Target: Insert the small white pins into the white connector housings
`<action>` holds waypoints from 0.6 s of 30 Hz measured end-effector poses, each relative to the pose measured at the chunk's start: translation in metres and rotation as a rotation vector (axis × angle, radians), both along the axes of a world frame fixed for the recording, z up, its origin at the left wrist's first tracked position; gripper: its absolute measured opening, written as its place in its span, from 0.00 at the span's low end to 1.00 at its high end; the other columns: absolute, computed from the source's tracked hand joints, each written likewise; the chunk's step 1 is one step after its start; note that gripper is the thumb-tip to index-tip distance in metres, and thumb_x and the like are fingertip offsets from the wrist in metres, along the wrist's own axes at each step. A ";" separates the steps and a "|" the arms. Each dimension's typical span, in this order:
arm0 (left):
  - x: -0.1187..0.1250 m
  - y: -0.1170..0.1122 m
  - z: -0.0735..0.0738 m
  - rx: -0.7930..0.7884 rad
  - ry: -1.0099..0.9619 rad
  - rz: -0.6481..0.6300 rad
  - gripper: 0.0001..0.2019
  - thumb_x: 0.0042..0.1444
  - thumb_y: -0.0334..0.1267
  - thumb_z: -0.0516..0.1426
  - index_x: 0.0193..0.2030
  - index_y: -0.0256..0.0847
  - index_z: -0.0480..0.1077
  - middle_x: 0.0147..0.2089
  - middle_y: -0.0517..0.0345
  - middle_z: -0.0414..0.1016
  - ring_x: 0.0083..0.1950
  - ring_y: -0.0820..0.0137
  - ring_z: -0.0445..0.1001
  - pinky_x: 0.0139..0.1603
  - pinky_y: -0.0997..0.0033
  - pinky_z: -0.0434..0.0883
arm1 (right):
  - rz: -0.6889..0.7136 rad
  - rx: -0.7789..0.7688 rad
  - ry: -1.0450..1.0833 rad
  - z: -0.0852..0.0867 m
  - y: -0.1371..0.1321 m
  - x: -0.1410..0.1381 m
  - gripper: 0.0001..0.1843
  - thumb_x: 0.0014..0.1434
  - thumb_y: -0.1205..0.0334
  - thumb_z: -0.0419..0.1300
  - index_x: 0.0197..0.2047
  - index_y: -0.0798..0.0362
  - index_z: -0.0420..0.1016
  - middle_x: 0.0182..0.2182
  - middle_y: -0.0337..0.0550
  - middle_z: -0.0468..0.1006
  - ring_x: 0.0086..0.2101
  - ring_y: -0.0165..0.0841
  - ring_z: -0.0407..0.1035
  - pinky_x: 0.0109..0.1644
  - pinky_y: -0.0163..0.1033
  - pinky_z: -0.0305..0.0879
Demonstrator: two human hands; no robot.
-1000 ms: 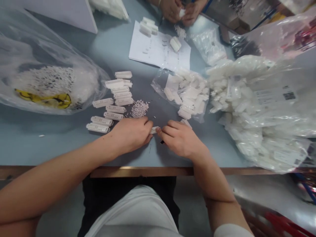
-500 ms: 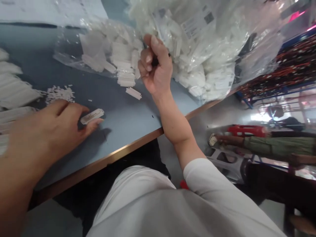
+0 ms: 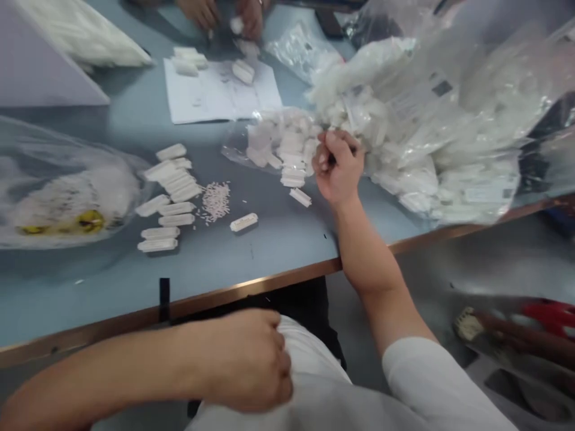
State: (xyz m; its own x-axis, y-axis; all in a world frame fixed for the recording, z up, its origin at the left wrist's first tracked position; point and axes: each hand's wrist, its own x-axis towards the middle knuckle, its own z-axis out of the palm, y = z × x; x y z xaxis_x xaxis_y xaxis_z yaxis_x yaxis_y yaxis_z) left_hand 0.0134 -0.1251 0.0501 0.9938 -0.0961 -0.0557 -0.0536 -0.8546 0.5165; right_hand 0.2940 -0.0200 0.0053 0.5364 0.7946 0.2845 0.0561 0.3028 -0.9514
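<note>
My right hand (image 3: pixel 338 167) is at the edge of a large clear bag of white plastic parts (image 3: pixel 426 137), fingers curled around a small dark object. Just left of it lies a smaller clear bag of white parts (image 3: pixel 281 140), with one loose white piece (image 3: pixel 300 197) below it. My left hand (image 3: pixel 245 362) is closed and off the table, over my lap. Its fingers hide whatever they might hold. On the blue-grey table (image 3: pixel 269 257) rests a single white perforated strip (image 3: pixel 244 222), touched by neither hand.
Several white strips (image 3: pixel 166 203) and a heap of tiny pale pieces (image 3: pixel 215 200) lie left of centre. A co-worker's hands (image 3: pixel 224 15) work beyond a paper sheet (image 3: pixel 220 90). A clear bag with a yellow mark (image 3: pixel 58 200) lies at left, and the brown table edge (image 3: pixel 251 293) runs in front.
The view has swung around. My left hand has left the white strip on the table and drawn back over my lap. My right hand has moved from the table to the large bag.
</note>
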 end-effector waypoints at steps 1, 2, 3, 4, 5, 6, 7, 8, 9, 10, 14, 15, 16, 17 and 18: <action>0.003 0.000 0.003 -0.046 -0.028 -0.175 0.07 0.53 0.40 0.60 0.24 0.47 0.71 0.21 0.60 0.72 0.27 0.71 0.70 0.33 0.66 0.64 | -0.009 -0.014 -0.033 -0.003 0.000 -0.002 0.19 0.57 0.39 0.57 0.31 0.47 0.69 0.16 0.30 0.56 0.17 0.24 0.49 0.21 0.37 0.46; 0.006 0.002 0.006 -0.047 -0.027 -0.284 0.07 0.53 0.37 0.60 0.25 0.45 0.71 0.22 0.61 0.73 0.26 0.71 0.69 0.32 0.66 0.64 | -0.011 -0.019 -0.051 -0.006 0.000 -0.004 0.17 0.57 0.42 0.58 0.31 0.47 0.70 0.16 0.30 0.57 0.17 0.25 0.50 0.21 0.37 0.47; 0.009 0.005 0.010 -0.029 -0.002 -0.299 0.04 0.53 0.36 0.60 0.28 0.45 0.71 0.24 0.60 0.74 0.26 0.71 0.68 0.31 0.65 0.65 | -0.010 -0.008 -0.057 -0.009 -0.001 -0.006 0.16 0.56 0.44 0.60 0.31 0.47 0.72 0.16 0.30 0.58 0.17 0.25 0.50 0.21 0.37 0.47; 0.012 0.009 0.014 0.020 0.014 -0.258 0.04 0.54 0.35 0.59 0.29 0.44 0.71 0.26 0.59 0.75 0.27 0.70 0.69 0.32 0.64 0.65 | 0.002 0.006 -0.064 -0.012 -0.001 -0.008 0.14 0.56 0.46 0.60 0.31 0.48 0.73 0.16 0.31 0.59 0.17 0.25 0.51 0.21 0.37 0.47; 0.015 0.014 0.017 0.086 0.024 -0.190 0.04 0.56 0.33 0.57 0.30 0.43 0.71 0.29 0.57 0.76 0.29 0.69 0.70 0.34 0.64 0.66 | 0.011 0.014 -0.077 -0.013 -0.002 -0.009 0.13 0.56 0.48 0.60 0.31 0.48 0.73 0.16 0.31 0.60 0.17 0.25 0.51 0.21 0.36 0.48; 0.017 0.020 0.020 0.105 0.020 -0.166 0.05 0.57 0.32 0.56 0.32 0.42 0.71 0.30 0.57 0.76 0.31 0.69 0.71 0.36 0.64 0.66 | 0.015 0.017 -0.091 -0.015 -0.003 -0.011 0.12 0.56 0.49 0.60 0.31 0.49 0.74 0.16 0.31 0.61 0.17 0.25 0.52 0.21 0.36 0.49; 0.018 0.026 0.022 0.111 0.020 -0.140 0.05 0.58 0.32 0.55 0.32 0.42 0.71 0.30 0.58 0.76 0.30 0.69 0.71 0.35 0.65 0.66 | 0.017 0.007 -0.110 -0.015 -0.004 -0.012 0.12 0.56 0.50 0.60 0.31 0.49 0.74 0.17 0.31 0.62 0.17 0.25 0.53 0.21 0.35 0.49; 0.018 0.034 0.023 0.123 0.037 -0.096 0.05 0.58 0.32 0.55 0.32 0.42 0.71 0.29 0.59 0.75 0.29 0.70 0.70 0.34 0.66 0.65 | 0.015 -0.014 -0.135 -0.015 -0.005 -0.014 0.12 0.56 0.50 0.60 0.31 0.50 0.75 0.17 0.32 0.63 0.17 0.25 0.54 0.22 0.35 0.50; 0.018 0.042 0.023 0.139 0.049 -0.041 0.05 0.58 0.32 0.55 0.33 0.43 0.71 0.29 0.60 0.75 0.28 0.70 0.70 0.32 0.66 0.64 | 0.011 -0.036 -0.163 -0.014 -0.006 -0.016 0.12 0.56 0.51 0.60 0.31 0.50 0.75 0.17 0.32 0.64 0.18 0.25 0.55 0.22 0.35 0.52; 0.016 0.053 0.022 0.176 0.061 0.048 0.05 0.59 0.34 0.54 0.35 0.44 0.71 0.30 0.60 0.75 0.29 0.70 0.71 0.32 0.67 0.64 | 0.014 -0.055 -0.195 -0.012 -0.008 -0.018 0.12 0.56 0.51 0.60 0.31 0.51 0.75 0.17 0.32 0.65 0.18 0.26 0.57 0.23 0.35 0.53; 0.006 0.104 0.008 0.340 0.028 0.604 0.14 0.64 0.38 0.48 0.43 0.44 0.74 0.39 0.55 0.77 0.37 0.68 0.75 0.36 0.69 0.66 | 0.052 -0.117 -0.416 -0.001 -0.016 -0.032 0.09 0.55 0.56 0.62 0.30 0.52 0.78 0.19 0.34 0.70 0.21 0.27 0.62 0.28 0.36 0.60; 0.003 0.116 0.004 0.377 0.009 0.756 0.15 0.64 0.40 0.46 0.45 0.43 0.74 0.41 0.54 0.77 0.39 0.67 0.75 0.38 0.68 0.67 | 0.073 -0.136 -0.504 0.001 -0.017 -0.037 0.08 0.56 0.57 0.61 0.31 0.52 0.78 0.20 0.35 0.72 0.23 0.28 0.64 0.30 0.36 0.61; -0.001 0.128 -0.001 0.411 -0.004 0.900 0.16 0.64 0.40 0.46 0.46 0.42 0.74 0.42 0.52 0.77 0.41 0.65 0.76 0.40 0.67 0.68 | 0.121 -0.149 -0.600 0.002 -0.017 -0.042 0.08 0.57 0.58 0.61 0.32 0.51 0.79 0.23 0.36 0.75 0.25 0.28 0.66 0.31 0.36 0.62; -0.004 0.137 -0.005 0.426 0.003 1.005 0.16 0.63 0.40 0.47 0.46 0.42 0.74 0.44 0.51 0.78 0.43 0.64 0.76 0.41 0.66 0.68 | 0.202 -0.150 -0.705 0.001 -0.017 -0.048 0.07 0.57 0.60 0.60 0.34 0.51 0.79 0.27 0.38 0.77 0.27 0.29 0.68 0.33 0.36 0.63; -0.007 0.144 -0.009 0.437 0.005 1.072 0.16 0.63 0.40 0.47 0.47 0.41 0.74 0.44 0.51 0.78 0.43 0.63 0.76 0.43 0.65 0.69 | 0.294 -0.152 -0.827 0.000 -0.015 -0.054 0.08 0.58 0.61 0.59 0.36 0.51 0.80 0.31 0.40 0.79 0.30 0.30 0.69 0.36 0.36 0.64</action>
